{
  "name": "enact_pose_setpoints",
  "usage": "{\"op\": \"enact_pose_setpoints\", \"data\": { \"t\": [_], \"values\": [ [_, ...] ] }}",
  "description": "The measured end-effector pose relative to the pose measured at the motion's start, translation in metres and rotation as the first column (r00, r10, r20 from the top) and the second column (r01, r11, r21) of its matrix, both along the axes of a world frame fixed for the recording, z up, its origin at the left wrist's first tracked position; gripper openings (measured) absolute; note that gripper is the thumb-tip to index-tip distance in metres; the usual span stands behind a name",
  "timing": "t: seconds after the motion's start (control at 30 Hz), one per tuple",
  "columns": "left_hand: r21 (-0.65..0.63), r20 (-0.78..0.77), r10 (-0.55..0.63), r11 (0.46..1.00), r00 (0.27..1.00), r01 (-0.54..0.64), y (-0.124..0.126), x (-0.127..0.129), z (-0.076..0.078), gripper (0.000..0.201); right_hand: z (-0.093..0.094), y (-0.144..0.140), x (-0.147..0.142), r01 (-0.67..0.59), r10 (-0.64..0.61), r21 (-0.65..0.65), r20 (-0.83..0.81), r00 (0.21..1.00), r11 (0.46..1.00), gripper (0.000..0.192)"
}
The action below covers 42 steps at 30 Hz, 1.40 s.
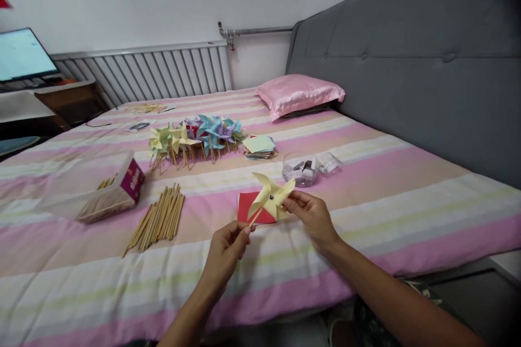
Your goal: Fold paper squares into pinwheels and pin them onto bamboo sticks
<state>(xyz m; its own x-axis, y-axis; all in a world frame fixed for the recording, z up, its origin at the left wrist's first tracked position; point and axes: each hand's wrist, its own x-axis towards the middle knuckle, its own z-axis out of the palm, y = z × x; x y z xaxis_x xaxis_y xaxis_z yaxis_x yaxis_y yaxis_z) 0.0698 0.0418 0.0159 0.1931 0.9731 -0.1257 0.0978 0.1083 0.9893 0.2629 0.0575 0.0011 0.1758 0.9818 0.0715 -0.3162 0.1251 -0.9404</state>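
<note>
Far left on the striped bedspread (61,276): an open box of wooden sticks (112,195), tipped on its side. Just right of it, a loose bundle of sticks (158,219) lying flat. Behind, toward the radiator, a row of finished pinwheels (195,138) in yellow, blue and purple, beside a stack of coloured paper squares (259,146).

Centre, low in the view: left hand (226,252), fingers pinched shut around the lower end of a thin stick, holding up a yellow pinwheel (272,198) just above a red paper square (254,209) on the bed. Right hand (311,214), fingertips closed lightly on a right-hand blade of the same pinwheel.

Probably very light, with thin paper blades that crease or tear easily; stick stiff but slender. Best gripped by the stick, blades touched only at the edges.

Further right: a clear round container (299,169) with small pieces inside, then a pink pillow (299,95) against the grey headboard (407,65).
</note>
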Motion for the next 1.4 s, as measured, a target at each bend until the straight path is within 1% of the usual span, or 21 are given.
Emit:
{"op": "enact_pose_setpoints", "data": {
  "t": [0.1, 0.3, 0.47, 0.57, 0.63, 0.67, 0.77, 0.83, 0.93, 1.1, 1.2, 1.4],
  "values": [
    [-0.002, -0.014, -0.008, 1.0, 1.0, 0.008, -0.0007, 0.0011, -0.0002, 0.029, -0.0002, 0.0002, -0.0003, 0.054, -0.054, -0.01, 0.007, 0.999, 0.999, 0.029],
    [0.001, -0.026, -0.034, 0.999, 0.999, 0.034, -0.0014, 0.0011, -0.0015, 0.03, -0.0007, 0.0003, 0.0017, 0.077, -0.078, 0.035, 0.029, 0.997, 0.996, 0.024],
    [0.015, -0.028, -0.029, 0.999, 0.999, 0.03, -0.0013, 0.0001, -0.0027, 0.029, -0.0008, 0.0008, 0.0027, 0.046, -0.048, 0.075, 0.032, 0.998, 0.996, 0.027],
    [0.024, -0.037, -0.028, 0.999, 0.999, 0.029, -0.0013, 0.0, -0.003, 0.029, 0.0007, 0.0002, 0.0032, -0.022, 0.02, 0.104, 0.018, 1.0, 0.994, 0.034],
    [0.025, -0.057, -0.052, 0.998, 0.997, 0.053, -0.0015, 0.0007, -0.0028, 0.03, 0.0007, 0.0, 0.0035, -0.068, 0.066, 0.095, 0.026, 0.997, 0.993, 0.036],
    [0.024, -0.069, -0.061, 0.998, 0.996, 0.063, -0.0017, 0.0012, -0.0027, 0.031, 0.0002, 0.0001, 0.0036, -0.074, 0.072, 0.082, 0.031, 0.997, 0.994, 0.034],
    [0.018, -0.083, -0.069, 0.997, 0.994, 0.07, -0.0021, 0.0029, -0.0023, 0.032, -0.0021, 0.0001, 0.0033, -0.049, 0.048, 0.044, 0.027, 0.998, 0.998, 0.025],
    [0.015, -0.073, -0.066, 0.998, 0.995, 0.067, -0.0019, 0.0036, -0.0026, 0.032, -0.0031, -0.0003, 0.0029, -0.041, 0.04, 0.03, 0.017, 0.999, 0.999, 0.023],
    [0.008, -0.061, -0.068, 0.998, 0.996, 0.069, -0.0013, 0.0036, -0.0037, 0.032, -0.0029, -0.0015, 0.0022, -0.04, 0.04, 0.017, -0.004, 0.999, 0.999, 0.021],
    [-0.001, -0.048, -0.073, 0.997, 0.996, 0.073, -0.002, 0.0029, -0.0051, 0.03, -0.0021, -0.0018, 0.0019, -0.007, 0.009, 0.042, -0.029, 1.0, 0.999, 0.022],
    [-0.01, -0.034, -0.091, 0.996, 0.995, 0.091, -0.0031, 0.0028, -0.0055, 0.028, -0.002, -0.0012, 0.0021, 0.013, -0.012, 0.015, -0.046, 0.999, 1.0, 0.025],
    [-0.049, -0.009, -0.116, 0.992, 0.993, 0.115, -0.0039, 0.003, -0.0034, 0.029, -0.0028, -0.0015, 0.0029, -0.023, 0.023, 0.003, -0.057, 0.998, 1.0, 0.021]
  ]
}}
